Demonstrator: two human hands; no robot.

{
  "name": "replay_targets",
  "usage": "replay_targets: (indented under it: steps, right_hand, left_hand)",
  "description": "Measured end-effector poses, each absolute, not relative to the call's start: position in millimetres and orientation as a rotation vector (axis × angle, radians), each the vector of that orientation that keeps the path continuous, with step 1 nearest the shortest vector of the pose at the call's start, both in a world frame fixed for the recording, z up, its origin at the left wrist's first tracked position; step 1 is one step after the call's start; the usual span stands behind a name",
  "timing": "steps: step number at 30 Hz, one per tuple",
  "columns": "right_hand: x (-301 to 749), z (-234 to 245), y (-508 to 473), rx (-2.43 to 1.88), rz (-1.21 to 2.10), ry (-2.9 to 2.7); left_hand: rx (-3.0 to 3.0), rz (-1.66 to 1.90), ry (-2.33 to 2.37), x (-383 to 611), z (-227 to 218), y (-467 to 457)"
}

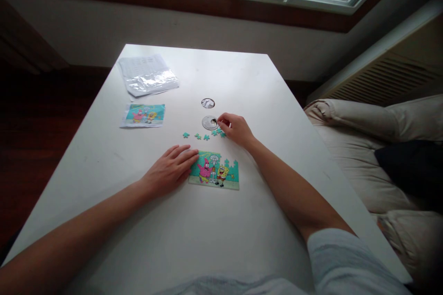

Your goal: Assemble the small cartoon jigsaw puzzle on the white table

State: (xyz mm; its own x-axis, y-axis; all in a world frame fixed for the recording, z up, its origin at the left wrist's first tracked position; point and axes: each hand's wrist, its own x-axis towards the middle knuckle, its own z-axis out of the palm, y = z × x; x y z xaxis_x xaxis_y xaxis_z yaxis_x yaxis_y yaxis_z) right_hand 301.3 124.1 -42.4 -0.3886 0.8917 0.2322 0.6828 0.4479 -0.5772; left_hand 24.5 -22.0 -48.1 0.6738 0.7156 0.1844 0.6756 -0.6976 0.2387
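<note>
A partly assembled jigsaw puzzle [213,173] with pink, grey and yellow cartoon figures lies on the white table, its upper right edge ragged. My left hand [171,168] rests flat at its left side, fingers stretched out and fingertips on its upper left corner. Beyond the puzzle, my right hand [235,128] is pinched beside a round grommet cap [209,122]. Whatever those fingers hold, if anything, is hidden. Several loose teal puzzle pieces [206,137] lie in a row between the cap and the puzzle, some partly under my right hand.
A small reference picture [145,115] of the same figures lies to the left. Behind it are papers in a clear plastic sleeve [148,76]. A round hole [208,103] in the table holds white crumpled material. A beige cushioned sofa [349,156] stands along the right side.
</note>
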Motion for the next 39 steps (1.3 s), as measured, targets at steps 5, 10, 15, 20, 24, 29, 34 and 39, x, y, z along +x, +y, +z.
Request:
replay_targets:
  steps: [5, 10, 15, 20, 24, 29, 34, 39]
  right_hand:
    - [293.0, -51.3, 120.5, -1.191, 0.447, -2.292]
    - [284.1, -48.2, 110.3, -1.009, 0.397, -2.48]
    - [283.2, -46.2, 106.6, -0.971, 0.351, -2.602]
    - [280.2, -45.8, 103.9, -0.968, 0.311, -2.66]
    - [277.9, -42.8, 100.1, -0.987, 0.35, -2.667]
    - [275.7, -42.6, 97.4, -0.989, 0.442, -2.618]
    - [270.0, -41.1, 92.3, -0.909, 0.737, -2.487]
    - [260.0, -37.2, 77.9, -0.868, 1.099, -2.361]
  left_hand:
    - [2.741, 0.354, 1.14, 25.9, -43.0, -22.8]
    - [2.742, 0.366, 1.141, 25.3, -45.1, -22.1]
    - [2.64, 0.508, 1.154, 20.3, -48.1, -17.0]
    - [2.521, 0.629, 1.303, 17.3, -46.3, -13.2]
    - [2.501, 0.617, 1.334, 17.2, -47.3, -13.0]
    - [2.507, 0.597, 1.359, 17.1, -50.2, -13.2]
    - [2.527, 0.573, 1.37, 15.8, -50.0, -13.0]
    - [2.534, 0.574, 1.391, 15.5, -48.6, -12.5]
